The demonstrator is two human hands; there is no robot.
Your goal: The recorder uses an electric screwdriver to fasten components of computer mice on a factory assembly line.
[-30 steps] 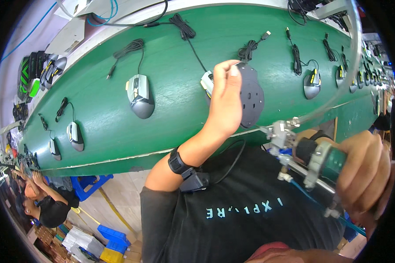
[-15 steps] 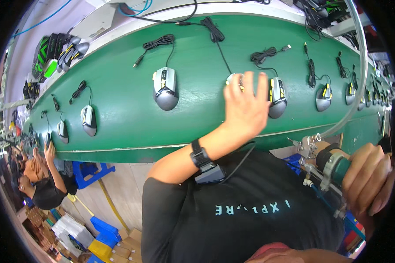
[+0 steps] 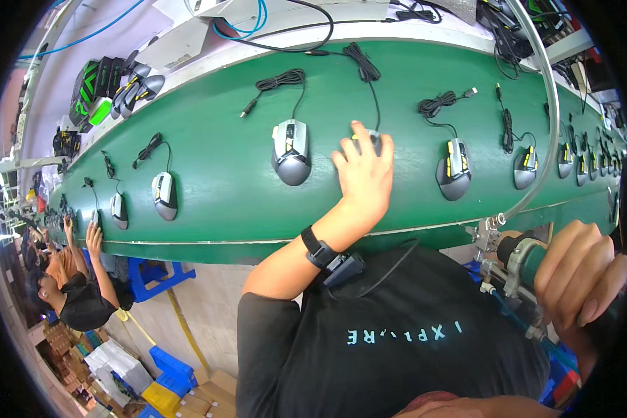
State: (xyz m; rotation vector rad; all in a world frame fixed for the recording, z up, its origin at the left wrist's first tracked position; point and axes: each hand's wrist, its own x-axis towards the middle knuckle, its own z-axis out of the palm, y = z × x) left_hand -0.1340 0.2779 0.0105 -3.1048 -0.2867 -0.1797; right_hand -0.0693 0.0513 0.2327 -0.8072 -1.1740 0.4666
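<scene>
The partly covered mouse [image 3: 376, 143] lies on the green work surface [image 3: 223, 150] directly beneath the left hand [image 3: 364, 177], its long axis apparently following its cable [image 3: 377, 106], away from the person. The left fingers are spread over it; whether they grip cannot be told. The right hand [image 3: 579, 273], well apart rightward, is wrapped around a green-and-metal tool [image 3: 533, 265].

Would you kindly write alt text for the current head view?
A person's left hand covers most of a corded mouse on a green bench, while their right hand grips a green-and-metal tool. More corded mice line the bench to both sides; co-workers appear at far left.
</scene>
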